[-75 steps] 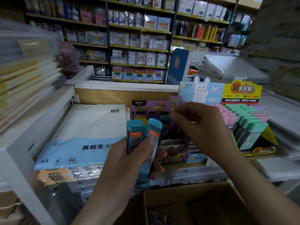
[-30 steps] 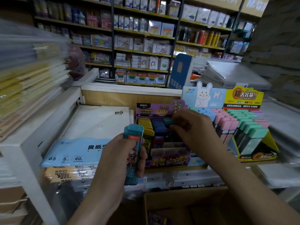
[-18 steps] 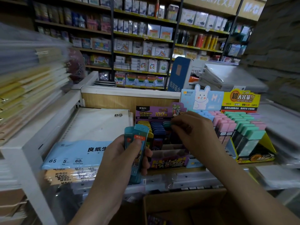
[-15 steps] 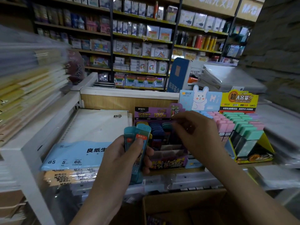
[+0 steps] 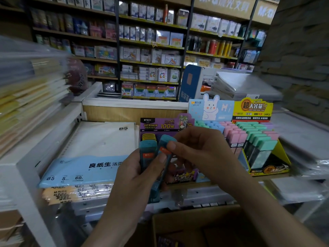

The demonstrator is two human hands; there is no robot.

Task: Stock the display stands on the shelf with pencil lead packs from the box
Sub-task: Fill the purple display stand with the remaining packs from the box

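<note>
Left hand (image 5: pixel 135 179) is up in front of the shelf (image 5: pixel 204 195), fingers wrapped around two teal lead packs (image 5: pixel 147 155) held upright side by side, thumb (image 5: pixel 161 159) pressed flat across their fronts. Right hand (image 5: pixel 201 152) is in close, thumb and forefinger pinching the top of the right-side pack (image 5: pixel 165 146) just above its orange label. Both packs hang just in front of the purple stand (image 5: pixel 167 124), which already shows rows of yellow caps. The open cardboard box (image 5: pixel 178 213) sits below the shelf edge.
</note>
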